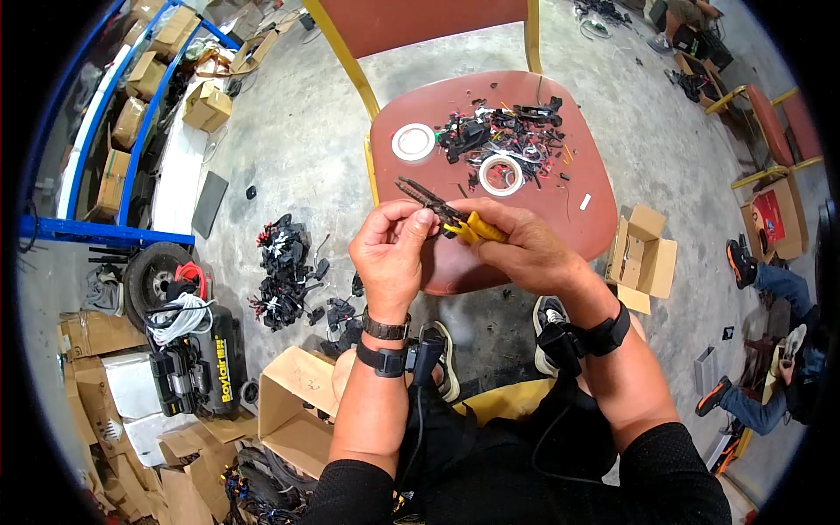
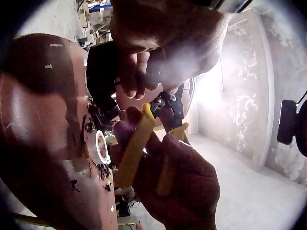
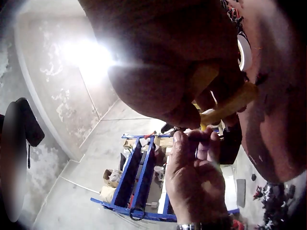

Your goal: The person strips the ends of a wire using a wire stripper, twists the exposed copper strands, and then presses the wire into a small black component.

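Note:
Pliers with dark metal jaws and yellow handles (image 1: 484, 229) are gripped in my right hand (image 1: 540, 251), above the front of a maroon chair seat (image 1: 560, 210). Their jaws point away and to the left. Close beside the tool's pivot, the thumb and forefinger of my left hand (image 1: 389, 249) come together on a small dark piece; I cannot tell what it is, as the fingers mostly cover it. Both yellow handles (image 2: 135, 152) show in the left wrist view. The right wrist view shows the left fingers (image 3: 206, 143) right at the tool.
On the seat lie a pile of small black plastic and wire scraps (image 1: 534, 131) and two white tape rolls (image 1: 413, 142). More black parts (image 1: 284, 271) are on the floor at left. Cardboard boxes (image 1: 643, 254), a blue shelf (image 1: 131, 157) and a seated person (image 1: 774, 350) surround the chair.

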The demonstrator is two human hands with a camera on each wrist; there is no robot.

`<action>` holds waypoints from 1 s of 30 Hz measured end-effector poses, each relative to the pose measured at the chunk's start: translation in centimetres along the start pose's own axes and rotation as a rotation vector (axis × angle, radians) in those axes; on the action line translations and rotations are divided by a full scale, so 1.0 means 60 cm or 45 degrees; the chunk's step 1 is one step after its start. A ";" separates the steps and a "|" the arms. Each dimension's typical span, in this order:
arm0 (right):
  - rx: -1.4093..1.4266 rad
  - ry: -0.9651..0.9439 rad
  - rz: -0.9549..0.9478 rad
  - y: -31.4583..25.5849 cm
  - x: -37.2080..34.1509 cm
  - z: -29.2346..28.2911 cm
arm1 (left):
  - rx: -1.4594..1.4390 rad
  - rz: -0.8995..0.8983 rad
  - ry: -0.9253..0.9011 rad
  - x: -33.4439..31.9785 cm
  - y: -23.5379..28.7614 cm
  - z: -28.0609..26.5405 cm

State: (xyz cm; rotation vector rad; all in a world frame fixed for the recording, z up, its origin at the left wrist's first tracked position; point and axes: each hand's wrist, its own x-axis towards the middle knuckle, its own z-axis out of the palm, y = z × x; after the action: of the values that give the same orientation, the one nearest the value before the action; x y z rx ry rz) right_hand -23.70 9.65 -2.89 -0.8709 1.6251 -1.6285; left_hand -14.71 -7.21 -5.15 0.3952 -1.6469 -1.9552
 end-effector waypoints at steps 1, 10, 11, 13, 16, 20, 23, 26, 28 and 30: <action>-0.017 -0.003 0.000 -0.001 0.000 0.000 | 0.002 -0.002 0.000 0.000 0.000 0.000; -0.120 0.024 -0.010 -0.006 -0.001 0.002 | 0.053 0.007 0.014 -0.001 0.002 0.000; -0.125 0.028 -0.010 -0.006 -0.001 0.002 | 0.053 0.005 0.016 -0.001 0.002 0.000; -0.134 0.037 -0.009 -0.006 -0.002 0.002 | 0.053 0.000 0.020 -0.001 0.001 0.000; -0.194 0.067 -0.094 -0.007 -0.003 0.002 | 0.053 -0.007 0.019 -0.001 0.001 0.000; -0.285 0.085 -0.198 -0.005 -0.001 0.000 | 0.075 0.004 0.011 -0.001 0.001 0.001; -0.311 0.110 -0.242 0.007 0.000 0.000 | 0.082 0.016 -0.001 -0.001 -0.004 -0.001; -0.337 0.118 -0.259 0.009 0.000 -0.001 | 0.105 0.014 -0.010 -0.002 -0.005 -0.002; -0.350 0.121 -0.281 0.011 0.001 -0.002 | 0.133 -0.019 -0.004 -0.003 -0.003 -0.001; -0.334 0.141 -0.302 0.018 0.004 -0.001 | 0.136 -0.047 0.013 -0.004 0.002 0.005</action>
State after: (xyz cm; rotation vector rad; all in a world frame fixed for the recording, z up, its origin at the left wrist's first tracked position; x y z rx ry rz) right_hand -23.86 9.47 -3.99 -1.1621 1.9034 -1.6689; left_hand -14.67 -6.84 -5.01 0.4792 -1.7539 -1.8939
